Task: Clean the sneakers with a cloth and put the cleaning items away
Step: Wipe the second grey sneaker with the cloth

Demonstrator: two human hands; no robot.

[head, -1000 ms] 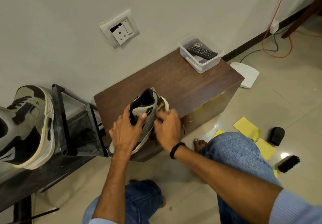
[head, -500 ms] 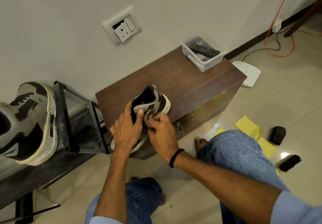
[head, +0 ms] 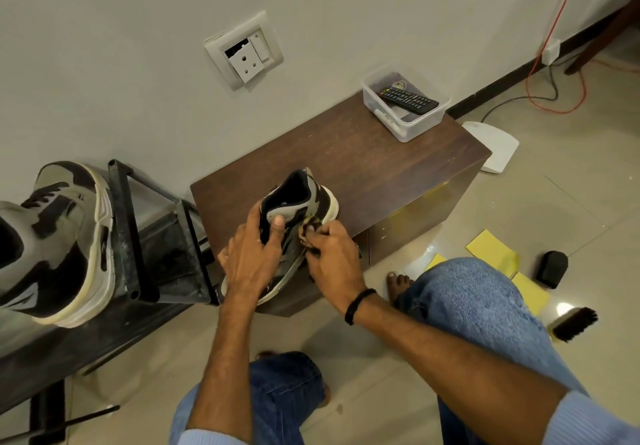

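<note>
No legible text — remote (head: pixel 410 100) keys and box (head: pixel 426 125) sticker too small.

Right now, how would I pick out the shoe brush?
Start at the brown cabinet; yellow cloths lie on the floor to its right. The brush lies at their near edge, its dark bristles setting it apart from the black block.

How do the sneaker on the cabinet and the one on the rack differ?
The cabinet sneaker is gripped by the left hand, with the right hand pressing a cloth to it; the rack sneaker sits untouched. The hands partly cover the cabinet sneaker; the frame's edge cuts the rack sneaker. Both are grey and black with pale soles.
</note>
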